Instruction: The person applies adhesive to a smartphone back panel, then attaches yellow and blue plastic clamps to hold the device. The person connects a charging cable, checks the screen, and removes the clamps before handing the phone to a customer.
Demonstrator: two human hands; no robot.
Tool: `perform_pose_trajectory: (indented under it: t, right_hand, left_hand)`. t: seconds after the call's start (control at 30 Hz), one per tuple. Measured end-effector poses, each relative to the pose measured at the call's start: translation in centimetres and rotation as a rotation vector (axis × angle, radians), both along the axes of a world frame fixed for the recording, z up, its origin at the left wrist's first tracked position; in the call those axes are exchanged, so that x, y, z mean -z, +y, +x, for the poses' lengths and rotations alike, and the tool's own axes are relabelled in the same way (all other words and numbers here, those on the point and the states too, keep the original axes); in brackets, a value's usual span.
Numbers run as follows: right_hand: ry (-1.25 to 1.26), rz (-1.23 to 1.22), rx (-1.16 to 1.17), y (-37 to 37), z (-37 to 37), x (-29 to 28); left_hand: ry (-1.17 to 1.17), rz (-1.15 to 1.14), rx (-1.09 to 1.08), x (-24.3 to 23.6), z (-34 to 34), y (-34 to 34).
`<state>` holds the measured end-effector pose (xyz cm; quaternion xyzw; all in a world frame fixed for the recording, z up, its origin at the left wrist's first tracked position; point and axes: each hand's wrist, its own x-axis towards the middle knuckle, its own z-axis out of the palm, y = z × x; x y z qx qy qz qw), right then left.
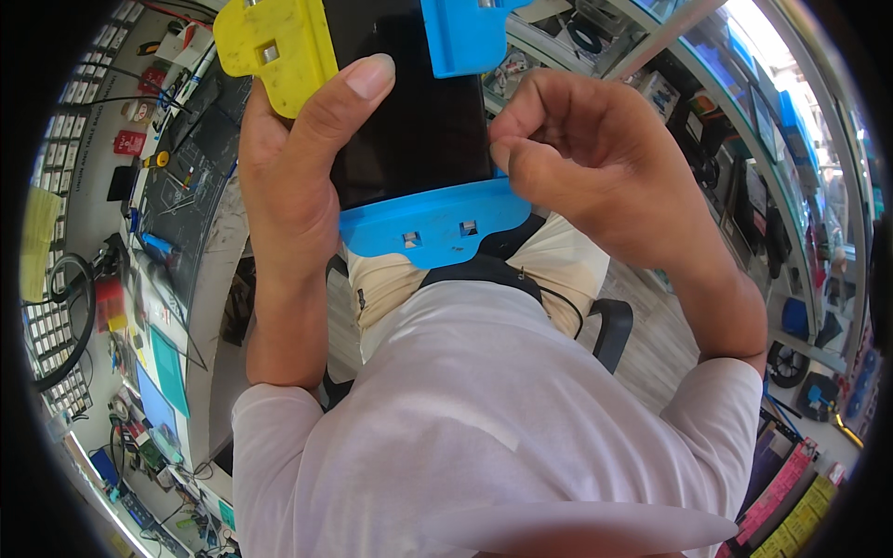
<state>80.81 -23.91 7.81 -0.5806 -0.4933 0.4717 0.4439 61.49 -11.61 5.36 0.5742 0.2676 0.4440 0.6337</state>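
A phone [409,130] with a dark, glossy screen is held up in front of me, its top cut off by the frame edge. Plastic spring clamps grip its rim: a yellow clamp [279,65] on the left, a blue clamp [470,42] at the upper right and another blue clamp [437,223] across the near end. My left hand [302,158] is closed around the phone's left side, thumb lying on the screen. At the right edge, just above the near clamp, my right hand [586,167] pinches thumb and forefinger together; what is between them, if anything, is hidden.
On the left runs a cluttered workbench with a dark mat [186,167], small tools, cables and a coiled black cord [70,321]. Glass display shelves [781,139] with goods curve along the right. A chair armrest [612,335] stands beside my lap.
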Motion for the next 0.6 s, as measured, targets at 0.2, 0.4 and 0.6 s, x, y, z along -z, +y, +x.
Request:
perform_pose_trajectory:
  t: [0.2,0.4,0.6]
  right_hand:
    - [0.018,-0.051,0.004,0.2,0.2,-0.4]
    - [0.190,-0.065,-0.090,0.6,1.1,-0.5]
    - [0.137,-0.111,-0.124,0.9,1.3,-0.8]
  left_hand:
    - [-0.025,-0.018,-0.021,0.1,0.0,-0.1]
    - [-0.079,-0.028,-0.019,0.2,0.0,0.0]
    - [-0.063,-0.022,-0.019,0.1,-0.1,-0.2]
